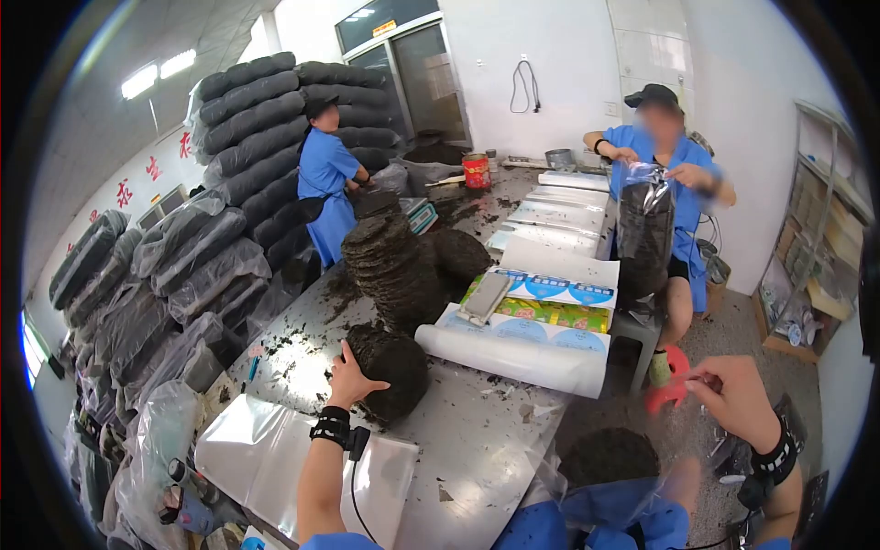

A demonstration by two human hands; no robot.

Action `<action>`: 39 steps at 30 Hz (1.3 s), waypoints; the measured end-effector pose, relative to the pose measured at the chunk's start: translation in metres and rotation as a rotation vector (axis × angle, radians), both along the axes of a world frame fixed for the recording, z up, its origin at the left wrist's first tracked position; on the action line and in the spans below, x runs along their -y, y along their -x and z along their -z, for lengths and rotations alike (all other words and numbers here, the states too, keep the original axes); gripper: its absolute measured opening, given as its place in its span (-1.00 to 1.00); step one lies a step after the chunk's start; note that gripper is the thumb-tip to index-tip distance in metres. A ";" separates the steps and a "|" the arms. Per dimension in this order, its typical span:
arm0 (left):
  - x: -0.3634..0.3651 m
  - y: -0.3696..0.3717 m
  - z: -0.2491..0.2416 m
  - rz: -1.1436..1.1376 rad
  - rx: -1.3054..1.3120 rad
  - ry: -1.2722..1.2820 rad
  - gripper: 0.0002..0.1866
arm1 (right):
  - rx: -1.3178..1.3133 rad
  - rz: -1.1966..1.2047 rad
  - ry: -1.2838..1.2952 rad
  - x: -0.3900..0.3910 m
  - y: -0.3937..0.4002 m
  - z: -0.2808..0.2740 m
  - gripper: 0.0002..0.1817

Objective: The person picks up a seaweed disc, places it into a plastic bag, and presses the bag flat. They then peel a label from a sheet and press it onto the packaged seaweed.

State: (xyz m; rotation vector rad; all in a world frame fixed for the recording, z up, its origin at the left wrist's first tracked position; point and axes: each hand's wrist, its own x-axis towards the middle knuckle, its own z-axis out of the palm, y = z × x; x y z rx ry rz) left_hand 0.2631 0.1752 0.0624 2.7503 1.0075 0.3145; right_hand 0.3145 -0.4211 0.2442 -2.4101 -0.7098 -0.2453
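Note:
My left hand (pixel 351 378) grips the side of a short stack of dark, fibrous round cakes (pixel 399 378), which look like dried seaweed and lie tipped on the metal table. Its thumb and fingers are spread around the cakes. At the right, my right hand (pixel 733 396) is raised with its fingers pinched, apparently on the edge of a clear plastic bag (pixel 662 477). The bag stands open near my lap, with a dark round cake (pixel 610 456) inside it. Behind my left hand rises a taller stack of cakes (pixel 380 270).
Clear plastic sheets (pixel 275 449) lie at the table's near left. Printed packaging film (pixel 541 316) and a white roll (pixel 513 359) lie right of centre. One co-worker (pixel 321 179) stands at the far left; another (pixel 683 165) handles a filled bag (pixel 644 229). Filled bags (pixel 247 128) are piled left.

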 end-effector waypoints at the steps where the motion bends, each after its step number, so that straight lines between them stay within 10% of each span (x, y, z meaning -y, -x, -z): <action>1: 0.002 -0.001 0.003 0.011 -0.002 -0.001 0.43 | 0.003 -0.021 0.007 0.003 0.001 -0.001 -0.88; 5: 0.008 0.013 0.019 0.013 0.104 0.005 0.37 | 0.112 -0.065 -0.037 0.001 0.007 -0.002 -0.86; 9: -0.016 0.025 0.025 0.308 0.745 0.065 0.14 | 0.284 -0.184 0.164 0.010 -0.001 0.003 -0.81; 13: 0.052 0.049 -0.064 0.474 1.097 1.353 -0.20 | 0.276 -0.183 0.180 0.014 -0.008 0.012 -0.80; 19: 0.224 0.033 -0.158 0.784 0.915 1.838 -0.35 | 0.227 -0.238 0.142 0.013 -0.015 0.027 -0.57; 31: 0.235 -0.043 -0.108 0.954 0.675 1.201 -0.17 | -0.002 -0.325 -0.194 0.035 -0.031 0.055 -0.31; 35: 0.250 -0.034 -0.126 0.949 0.680 1.216 -0.22 | -0.024 -0.221 0.197 0.042 0.001 0.017 0.01; 39: 0.274 -0.035 -0.114 0.963 0.802 1.012 -0.18 | -0.063 -0.251 0.334 0.046 0.015 0.010 -0.11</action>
